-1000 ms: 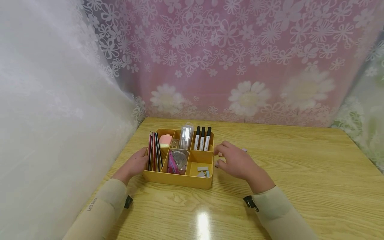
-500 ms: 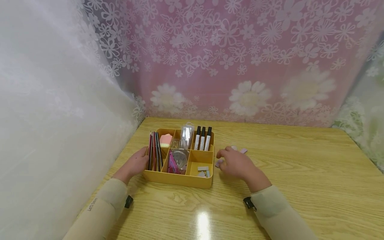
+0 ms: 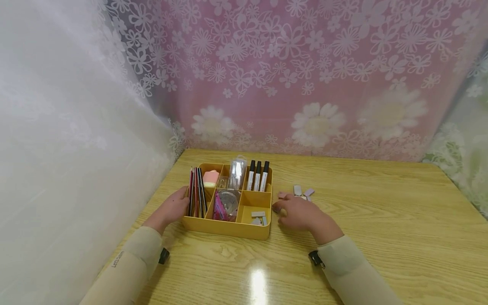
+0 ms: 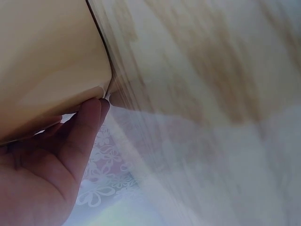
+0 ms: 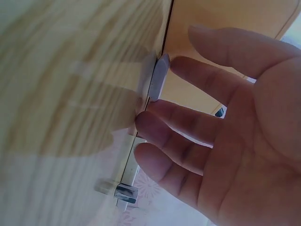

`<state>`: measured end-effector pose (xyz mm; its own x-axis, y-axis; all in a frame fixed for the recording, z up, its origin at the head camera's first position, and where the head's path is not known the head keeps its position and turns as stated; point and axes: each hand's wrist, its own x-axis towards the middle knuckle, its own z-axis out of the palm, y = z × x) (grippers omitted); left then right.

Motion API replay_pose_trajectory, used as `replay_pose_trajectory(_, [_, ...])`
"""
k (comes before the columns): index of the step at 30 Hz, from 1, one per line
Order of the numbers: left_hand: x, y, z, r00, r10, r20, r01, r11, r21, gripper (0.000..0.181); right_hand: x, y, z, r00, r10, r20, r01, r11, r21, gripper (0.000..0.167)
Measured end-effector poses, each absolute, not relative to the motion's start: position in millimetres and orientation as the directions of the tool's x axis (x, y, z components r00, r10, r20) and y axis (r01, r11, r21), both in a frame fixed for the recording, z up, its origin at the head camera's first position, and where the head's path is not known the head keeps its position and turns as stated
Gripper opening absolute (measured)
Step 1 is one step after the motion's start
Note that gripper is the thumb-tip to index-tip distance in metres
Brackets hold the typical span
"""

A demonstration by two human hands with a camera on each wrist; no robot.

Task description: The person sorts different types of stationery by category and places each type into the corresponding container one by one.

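A yellow divided desk organizer (image 3: pixel 226 228) stands on the table. My left hand (image 3: pixel 171 207) rests against its left wall; in the left wrist view the fingertips (image 4: pixel 91 109) touch a corner of it, fingers fairly straight. My right hand (image 3: pixel 303 212) is low beside the right wall, palm down, with its fingers loosely spread. In the right wrist view a small grey-lilac eraser (image 5: pixel 160 79) lies on the table by the organizer, with the forefinger and middle finger touching or nearly touching it; the thumb stands apart. Several pale erasers (image 3: pixel 258 214) lie in the front right compartment.
More small blocks (image 3: pixel 297 190) lie on the table just beyond my right hand. The organizer also holds pencils (image 3: pixel 197 192), black-capped markers (image 3: pixel 257 176), a pink tape roll (image 3: pixel 225 205), a clear plastic case (image 3: pixel 237 173) and a pink-and-cream item (image 3: pixel 210 178). A floral curtain (image 3: pixel 305 84) hangs behind.
My right hand has drawn slightly back toward me, uncovering the small blocks behind it. Its fingers are now over the eraser next to the organizer's wall. The left hand and organizer stay put.
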<state>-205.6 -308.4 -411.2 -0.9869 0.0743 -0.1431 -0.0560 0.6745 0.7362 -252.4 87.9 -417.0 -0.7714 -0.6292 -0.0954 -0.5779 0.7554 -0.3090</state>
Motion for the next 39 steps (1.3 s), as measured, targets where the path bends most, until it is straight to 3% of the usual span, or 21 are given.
replay_pose_trajectory(9, [-205.0, -308.4, -412.0, -0.985, 0.067, -0.157, -0.071, 0.677, 0.732, 0.053, -253.6, 88.9, -419.9, -0.763, -0.644, -0.052, -0.608, 0.742, -0.282, 0.013])
replay_pose_trajectory(22, [-205.8, -308.9, -411.8, -0.986, 0.06, -0.153, -0.072, 0.678, 0.731, 0.053, -252.4, 89.1, -418.3, -0.787, -0.612, -0.078, -0.581, 0.779, -0.237, 0.015])
replay_pose_trajectory(34, [-206.3, -307.8, -412.5, -0.985, 0.065, -0.16, -0.074, 0.678, 0.731, 0.053, -246.6, 88.8, -395.9, -0.816, -0.578, 0.007, -0.559, 0.786, -0.262, 0.01])
replay_pose_trajectory(39, [-206.5, -307.9, -411.4, -0.985, 0.065, -0.158, -0.071, 0.685, 0.725, 0.054, -240.7, 86.6, -385.6, -0.792, -0.606, 0.077, -0.6, 0.749, -0.281, 0.013])
